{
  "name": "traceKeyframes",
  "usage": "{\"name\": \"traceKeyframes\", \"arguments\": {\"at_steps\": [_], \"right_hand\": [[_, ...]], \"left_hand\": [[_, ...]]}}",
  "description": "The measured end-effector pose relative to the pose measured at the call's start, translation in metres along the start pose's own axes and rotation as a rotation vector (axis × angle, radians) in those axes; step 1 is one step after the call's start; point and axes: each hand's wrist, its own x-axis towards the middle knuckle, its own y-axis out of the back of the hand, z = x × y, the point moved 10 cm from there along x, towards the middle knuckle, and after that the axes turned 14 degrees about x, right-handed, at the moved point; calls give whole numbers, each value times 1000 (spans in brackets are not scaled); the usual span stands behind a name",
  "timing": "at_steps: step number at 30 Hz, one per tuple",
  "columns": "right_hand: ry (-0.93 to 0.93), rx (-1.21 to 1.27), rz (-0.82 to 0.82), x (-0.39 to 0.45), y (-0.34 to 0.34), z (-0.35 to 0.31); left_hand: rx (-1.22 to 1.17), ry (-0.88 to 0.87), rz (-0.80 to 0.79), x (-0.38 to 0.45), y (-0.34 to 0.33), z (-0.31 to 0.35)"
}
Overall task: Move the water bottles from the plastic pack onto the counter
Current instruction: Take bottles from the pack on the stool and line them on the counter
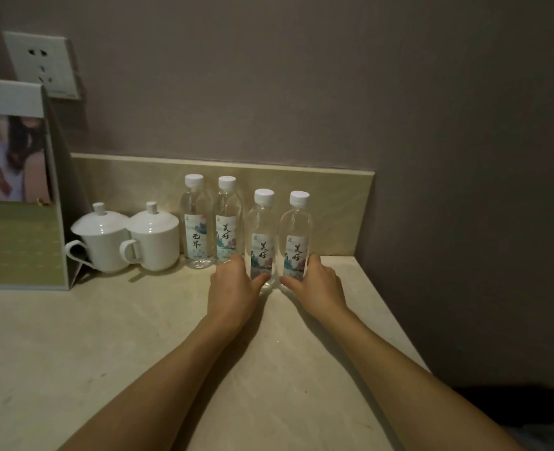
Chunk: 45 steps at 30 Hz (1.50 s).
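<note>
- Surface: a pale beige, marble-patterned stone counter [106, 353] fills the lower frame; faint smudges and specks show on it; its right edge runs from 3 o'clock down toward 5 o'clock beside a dark gap.
- Upstand: a low beige stone backsplash strip [334, 203] runs along the counter's far edge at 12 o'clock; above it a plain mauve-grey painted wall [301, 76]; lighting is dim.
- Wall fitting: a white plastic power socket plate [41, 65] at 10 o'clock.
- Far pair: two clear plastic water bottles with white caps stand upright against the backsplash, touching or nearly so: the far left bottle [197, 222] and the far right bottle [227, 222].
- Near pair: two more clear, white-capped, labelled bottles stand upright on the counter, just in front and toward 1 o'clock: the near left bottle [262, 236] and the near right bottle [296, 236].
- Left hand [233, 288]: fingers and thumb curled round the near left bottle's lower body, gripping it.
- Right hand [318, 284]: likewise wrapped round the base of the near right bottle, gripping it.
- At 9 o'clock: two white ceramic lidded cups with handles [129, 239], side by side; left of them a standing green-and-white cardboard display card [15, 190] bearing a blurred photograph.
</note>
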Motion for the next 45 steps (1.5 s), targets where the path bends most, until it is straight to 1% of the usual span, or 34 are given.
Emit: {"name": "traceKeyframes", "arguments": {"at_steps": [6,15,19,22,26,32,37,45], "right_hand": [[-13,-11,16,10,-6,-3],[-24,-12,10,29,-16,-7],[-17,-24,7,33,-17,-7],[-20,-17,2,35,-19,-6],[-17,-4,0,35,-20,-5],[2,-14,-1,37,-21,-4],[9,-31,8,39,-21,-4],[12,-17,10,42,-21,-6]], "left_hand": [[-20,-48,17,10,-1,5],[32,-32,68,25,-6,7],[88,-19,54,30,-9,7],[135,-43,42,32,-9,11],[335,-94,-9,39,-10,17],[483,-123,-71,43,-19,19],[485,-122,-125,48,-28,19],[467,-107,-123,55,-33,19]]}}
